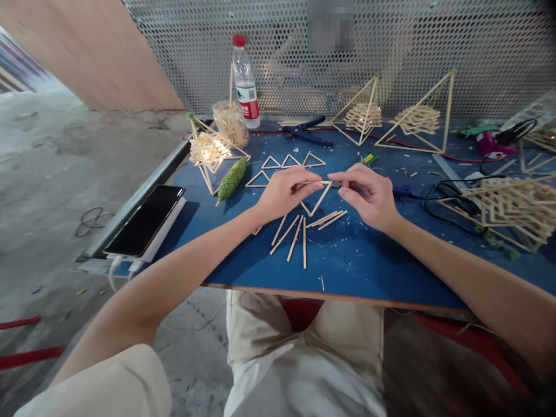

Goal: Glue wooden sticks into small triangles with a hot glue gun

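Observation:
My left hand [284,192] and my right hand [367,194] meet over the blue table [347,260]. Both pinch a thin wooden stick [324,183] held level between them, which belongs to an unfinished stick triangle [316,202] hanging below. The right fingers also touch a small dark tool tip at the stick's end; what it is I cannot tell. Several loose sticks [299,229] lie on the table just below my hands. Small finished stick triangles [290,162] lie in a row behind the hands.
A phone on a power bank [145,220] lies at the left edge. A spool of green twine [231,178], a stick pyramid [211,152], a jar [230,123], a water bottle [245,81], blue pliers [306,132], two large pyramids [419,119] and a stick stack [512,205] ring the work area.

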A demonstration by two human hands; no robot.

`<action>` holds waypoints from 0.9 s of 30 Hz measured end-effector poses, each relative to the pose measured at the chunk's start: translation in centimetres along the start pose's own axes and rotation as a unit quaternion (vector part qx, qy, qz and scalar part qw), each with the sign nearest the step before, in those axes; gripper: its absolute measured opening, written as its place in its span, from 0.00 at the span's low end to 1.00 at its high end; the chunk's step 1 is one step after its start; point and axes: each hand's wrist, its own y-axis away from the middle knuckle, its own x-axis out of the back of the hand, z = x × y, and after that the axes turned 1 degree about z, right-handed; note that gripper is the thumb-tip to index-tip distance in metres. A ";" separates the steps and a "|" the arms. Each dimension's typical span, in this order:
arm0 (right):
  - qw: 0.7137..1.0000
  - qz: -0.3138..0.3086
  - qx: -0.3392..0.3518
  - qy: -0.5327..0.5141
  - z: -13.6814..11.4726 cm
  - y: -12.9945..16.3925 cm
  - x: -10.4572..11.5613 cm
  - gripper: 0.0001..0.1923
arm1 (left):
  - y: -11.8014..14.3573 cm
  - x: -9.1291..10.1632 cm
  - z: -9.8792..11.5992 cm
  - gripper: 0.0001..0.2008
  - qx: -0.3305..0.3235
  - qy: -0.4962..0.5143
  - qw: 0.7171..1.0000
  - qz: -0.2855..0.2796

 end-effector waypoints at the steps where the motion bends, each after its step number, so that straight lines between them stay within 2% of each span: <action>1: 1.000 -0.002 0.001 -0.006 0.0 0.0 0.0 0.16 | 0.0 0.0 0.0 0.12 0.000 -0.002 1.000 -0.001; 10: 1.000 -0.015 0.007 0.002 0.2 -0.1 0.1 0.16 | 0.0 0.1 -0.2 0.11 0.010 -0.003 1.000 -0.012; 16: 0.997 -0.015 0.042 0.060 0.2 0.0 0.1 0.16 | -0.1 0.2 0.2 0.13 0.036 0.010 0.999 -0.017; 18: 0.991 -0.013 0.067 0.111 0.1 0.0 0.2 0.17 | -0.2 0.2 0.6 0.14 0.060 0.026 0.998 -0.018; 20: 0.972 -0.019 0.108 0.206 0.0 -0.1 0.5 0.18 | -0.3 0.3 0.9 0.17 0.097 0.050 0.994 -0.013; 23: 0.915 -0.019 0.204 0.346 -0.1 -0.3 1.0 0.22 | -0.3 0.3 1.3 0.19 0.165 0.095 0.982 -0.012; 25: 0.885 -0.024 0.248 0.393 -0.1 -0.5 1.5 0.26 | -0.3 0.2 1.4 0.19 0.198 0.127 0.972 -0.018; 27: 0.869 -0.037 0.257 0.420 -0.1 -0.8 1.8 0.31 | -0.3 0.1 1.3 0.19 0.222 0.167 0.960 -0.024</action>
